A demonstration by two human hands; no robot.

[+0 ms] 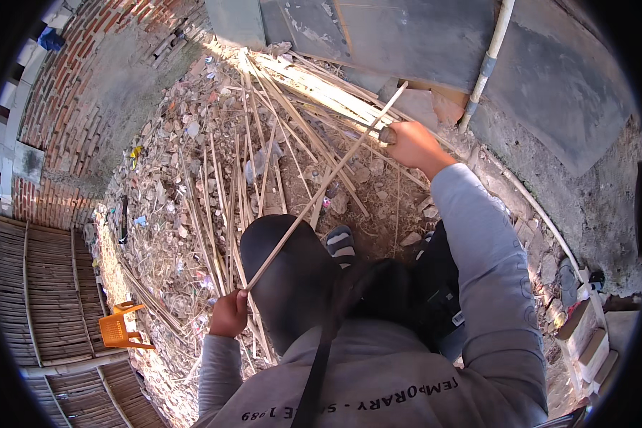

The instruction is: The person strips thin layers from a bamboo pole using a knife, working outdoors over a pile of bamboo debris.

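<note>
A long, thin bamboo strip (319, 194) slants across the middle, from the lower left up to the upper right. At its lower end my left hand (230, 314) is closed, fingers pinched round the strip. My right hand (415, 148) is closed on a short brown wooden handle (387, 135), whose round end shows beside the strip's upper part. Whatever the handle belongs to is hidden by the hand, and I cannot tell whether it touches the strip. Below the strip is my dark-clothed knee (285, 278).
Several bamboo strips (221, 192) lie over rubble-strewn ground, with more bundled along the grey panels (414, 43). A pale pipe (486, 68) stands at upper right. At left are an orange plastic chair (121, 328), a bamboo-slat wall (46, 285) and a brick wall (71, 93).
</note>
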